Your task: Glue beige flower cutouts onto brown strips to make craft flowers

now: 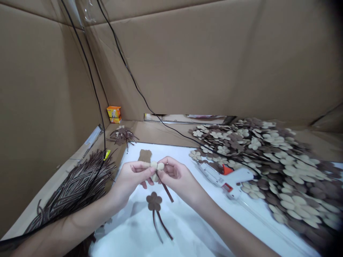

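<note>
My left hand (131, 182) and my right hand (174, 175) meet above a white sheet (187, 228), their fingertips pinching a cream felt flower (154, 170) from both sides. A thin brown felt strip (165, 189) runs down from the flower past my right hand. Below my hands, a finished-looking brown felt flower (154, 201) with two trailing strips lies on the sheet. A small brown felt scrap (145, 155) lies just beyond my fingers. To the right of my right hand rests a white and orange hot glue gun (225, 179).
A large heap of cream and brown felt flowers (262, 160) spreads across the right side. A bundle of brown strips (77, 187) lies at left, with a small flower cluster (122, 136) behind. Cardboard walls (187, 64) surround the area; a black cable (136, 89) hangs down. A yellow-orange box (114, 114) stands in the far corner.
</note>
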Demonstrator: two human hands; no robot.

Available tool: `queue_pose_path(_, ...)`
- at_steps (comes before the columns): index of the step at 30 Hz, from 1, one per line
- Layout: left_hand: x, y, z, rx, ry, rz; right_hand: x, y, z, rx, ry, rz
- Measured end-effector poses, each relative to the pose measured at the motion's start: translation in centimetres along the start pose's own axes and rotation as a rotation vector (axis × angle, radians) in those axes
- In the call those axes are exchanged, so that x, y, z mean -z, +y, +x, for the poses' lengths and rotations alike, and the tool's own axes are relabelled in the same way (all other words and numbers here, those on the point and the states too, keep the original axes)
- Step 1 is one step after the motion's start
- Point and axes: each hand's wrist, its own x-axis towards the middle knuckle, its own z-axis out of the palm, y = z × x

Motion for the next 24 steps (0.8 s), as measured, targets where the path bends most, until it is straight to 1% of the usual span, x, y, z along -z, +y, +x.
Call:
queue_pose_path(3, 0.1, 0.1, 0.3, -0.002, 0.026, 0.002, 0.4, -0.5, 0.0, 0.012, -0.047, 0.056)
queue_pose_path(5, 0.2, -0.1, 0.4, 0.0, 0.036, 0.002, 0.5, -0.4, 0.1, -0.004, -0.061, 0.049)
queue_pose_path(10, 0.1, -0.9, 0.6, -0.022, 0.069, 0.031, 0.2, 0.7, 0.4, -0.069, -0.062, 0.019)
queue_pose_path(16, -0.2, -0.9, 0.4, -0.041, 0.088, 0.044, 0.1, 1.2, 0.7, -0.055, -0.049, -0.002)
queue_pose_path(20, -0.2, -0.6, 0.4, -0.026, 0.068, 0.065, 0.2, 1.3, 0.7, -0.052, -0.048, -0.028)
queue_pose_path(24, 0.0, -0.9, 0.7, -0.029, 0.053, 0.101, 0.1, 1.3, 0.5, -0.051, -0.044, -0.052)
